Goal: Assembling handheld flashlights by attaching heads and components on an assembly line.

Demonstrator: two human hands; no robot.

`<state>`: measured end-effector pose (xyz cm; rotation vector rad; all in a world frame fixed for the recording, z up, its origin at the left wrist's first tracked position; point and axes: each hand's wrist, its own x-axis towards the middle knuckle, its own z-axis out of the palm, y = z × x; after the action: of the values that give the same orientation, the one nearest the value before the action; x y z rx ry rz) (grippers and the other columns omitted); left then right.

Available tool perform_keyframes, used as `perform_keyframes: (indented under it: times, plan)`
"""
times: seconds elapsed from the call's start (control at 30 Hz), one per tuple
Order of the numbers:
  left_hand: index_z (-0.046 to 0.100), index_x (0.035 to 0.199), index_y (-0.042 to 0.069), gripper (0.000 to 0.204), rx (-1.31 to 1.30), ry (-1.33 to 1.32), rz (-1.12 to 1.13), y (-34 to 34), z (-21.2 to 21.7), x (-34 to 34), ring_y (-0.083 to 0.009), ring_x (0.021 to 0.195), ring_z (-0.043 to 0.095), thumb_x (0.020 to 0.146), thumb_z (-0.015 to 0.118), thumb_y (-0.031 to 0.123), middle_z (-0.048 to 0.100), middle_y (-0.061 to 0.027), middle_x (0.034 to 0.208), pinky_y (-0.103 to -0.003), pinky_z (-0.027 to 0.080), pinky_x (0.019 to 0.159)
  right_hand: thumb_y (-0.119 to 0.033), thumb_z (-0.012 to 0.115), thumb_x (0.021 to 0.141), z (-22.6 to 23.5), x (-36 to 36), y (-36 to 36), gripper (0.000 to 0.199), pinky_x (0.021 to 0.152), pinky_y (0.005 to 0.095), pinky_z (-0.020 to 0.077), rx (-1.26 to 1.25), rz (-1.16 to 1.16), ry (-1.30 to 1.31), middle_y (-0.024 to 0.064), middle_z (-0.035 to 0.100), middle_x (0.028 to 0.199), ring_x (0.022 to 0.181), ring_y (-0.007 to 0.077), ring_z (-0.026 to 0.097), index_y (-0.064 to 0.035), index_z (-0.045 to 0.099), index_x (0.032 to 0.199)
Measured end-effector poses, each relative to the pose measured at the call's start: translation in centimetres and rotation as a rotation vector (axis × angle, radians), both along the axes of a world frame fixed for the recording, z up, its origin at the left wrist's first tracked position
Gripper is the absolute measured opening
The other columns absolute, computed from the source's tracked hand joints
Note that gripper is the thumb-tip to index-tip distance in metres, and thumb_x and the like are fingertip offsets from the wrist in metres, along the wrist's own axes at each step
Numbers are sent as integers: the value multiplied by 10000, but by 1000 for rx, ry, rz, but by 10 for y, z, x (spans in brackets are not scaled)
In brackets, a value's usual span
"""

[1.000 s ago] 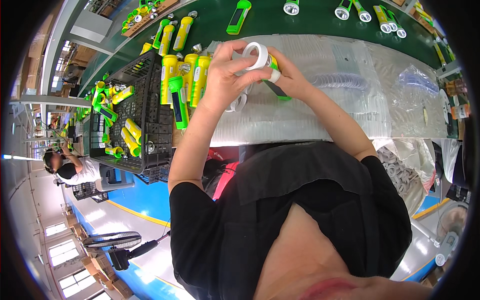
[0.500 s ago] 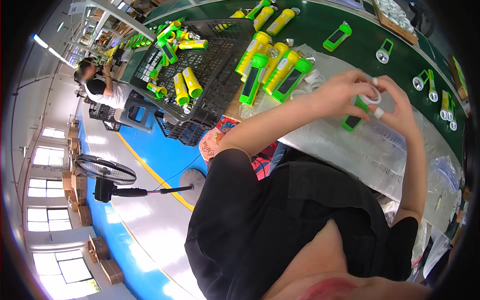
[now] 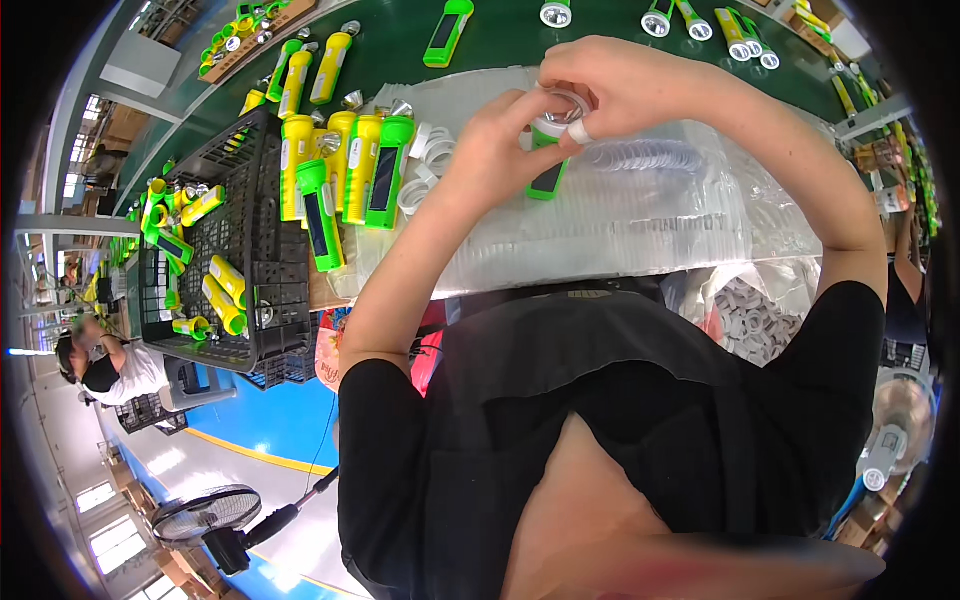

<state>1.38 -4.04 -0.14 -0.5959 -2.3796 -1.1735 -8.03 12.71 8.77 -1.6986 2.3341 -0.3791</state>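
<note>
Both my hands close round the head of one green flashlight with a dark panel on its side. My left hand grips it from the left, and my right hand curls over it from the right, thumb and fingers at its rim. A white ring with a clear front shows between my fingers at the head. White bands wrap fingers of my right hand. Just right of the flashlight lies a row of clear round lenses. Loose white rings lie left of my left hand.
Several yellow and green flashlights stand at the left, beside a black crate holding more. Finished-looking flashlights line the green table's far side. A bag of white rings sits by my right arm. A fan stands lower left.
The view has swung round and levelled, so the bench and crate sit differently in the picture. Both hands stay at the flashlight's head, with the fingers shifted slightly round the ring.
</note>
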Motion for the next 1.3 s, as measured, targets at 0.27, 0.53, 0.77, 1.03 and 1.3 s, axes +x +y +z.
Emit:
perform_keyframes:
  times: [0.27,0.53,0.77,1.03,1.3]
  plan:
    - [651,1043,83,399,18,1,38,3,-4,-8,-233,873,657,697,842,132,683,-68,997,-333,521,739,-517,703,799,-18,-5,14,534,665,387,466,-256,-206,18,103,600,932,783,266,595,-10,596,928]
    - [656,1036,107,391,7,67,55,4,-7,-3,-247,865,651,693,842,137,673,-69,974,-340,519,729,-320,765,762,-22,16,2,379,615,332,436,52,-473,158,66,549,871,727,214,550,-31,544,865]
    - [652,1075,176,453,69,160,-46,6,-15,-6,-270,848,641,667,844,136,670,-47,965,-367,517,710,-296,775,780,-38,16,15,411,638,308,465,-137,-438,-39,55,572,889,763,171,555,-45,600,1054]
    - [380,1438,135,977,322,-108,-67,8,-19,5,-257,1049,640,615,907,153,654,-112,1151,-367,497,926,-285,834,716,-45,31,29,473,652,298,486,-433,-332,-192,48,621,858,745,166,573,-52,586,1044]
    - [622,940,40,254,696,-963,-772,15,0,14,-144,629,634,739,769,86,648,-53,807,-285,504,569,-282,775,765,-16,46,38,375,582,302,467,-535,-159,-164,58,630,827,666,184,594,-67,579,1001]
